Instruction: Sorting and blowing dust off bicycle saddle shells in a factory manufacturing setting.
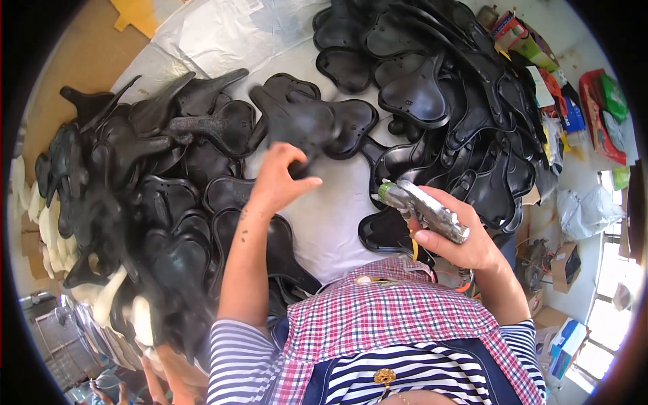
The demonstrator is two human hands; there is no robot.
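Note:
My left hand [277, 181] is open, thumb and fingers apart in a C shape, over the white-covered table. Just beyond its fingers is a black bicycle saddle [297, 121], smeared by motion and seemingly apart from the hand. Another black saddle [354, 125] lies partly under it. In my right hand [466, 236] is a worn silver staple gun [432, 210] with a green ring at one end, pointing toward the table's middle. My fingers wrap round its body, and part of its grip is hidden by my palm.
Black saddles are heaped at the left [169, 202] and in a taller pile at the right [418, 88]. Clear plastic sheeting [209, 40] covers the far side. Cartons and bags [587, 209] stand along the right wall. At lower left, another person's arms [175, 374] show.

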